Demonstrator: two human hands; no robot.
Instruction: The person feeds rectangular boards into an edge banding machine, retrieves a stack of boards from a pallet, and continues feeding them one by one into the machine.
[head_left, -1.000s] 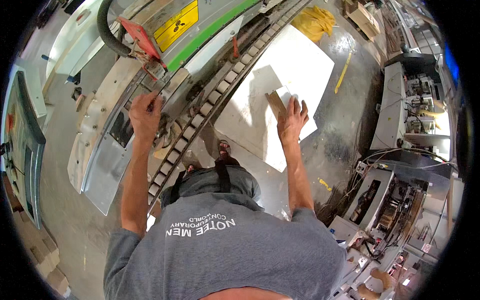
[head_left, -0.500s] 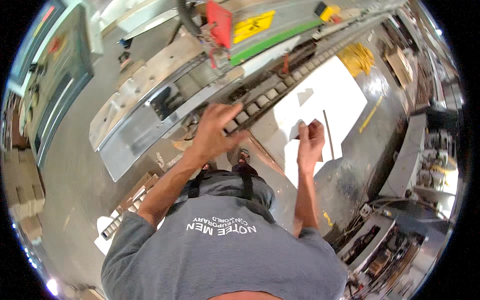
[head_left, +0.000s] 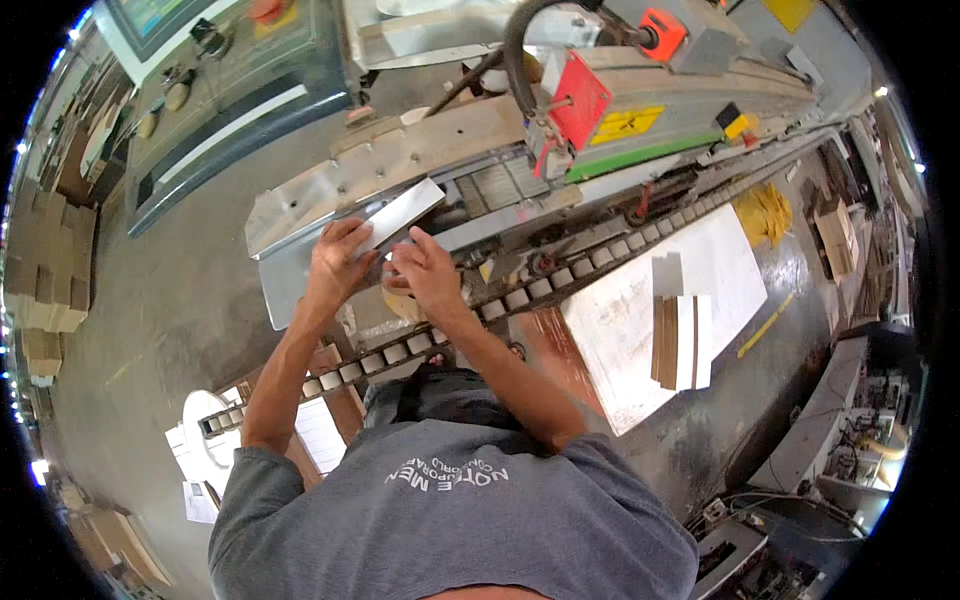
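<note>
My left hand point(head_left: 340, 262) is closed on the near left end of a long narrow white panel strip point(head_left: 405, 212). The strip lies slanted over the metal infeed bed point(head_left: 285, 290) of the machine. Close beside it, at the strip's near edge, my right hand point(head_left: 428, 278) has its fingers bent and apart. Whether its fingertips touch the strip is hard to make out. To the right, a small stack of white-faced strips with brown edges point(head_left: 683, 342) rests on a large white sheet point(head_left: 620, 375).
A machine head with a red plate point(head_left: 580, 97) and green stripe stands beyond the bed. A rail of pale rollers point(head_left: 515, 297) runs diagonally between me and the machine. A yellow cloth point(head_left: 765, 213) lies at the sheet's far end; cardboard boxes point(head_left: 60, 250) are stacked far left.
My right hand has left the strips on the white sheet and moved left to the machine bed. My left hand, earlier spread over the roller rail, now grips the white strip there. The view has shifted.
</note>
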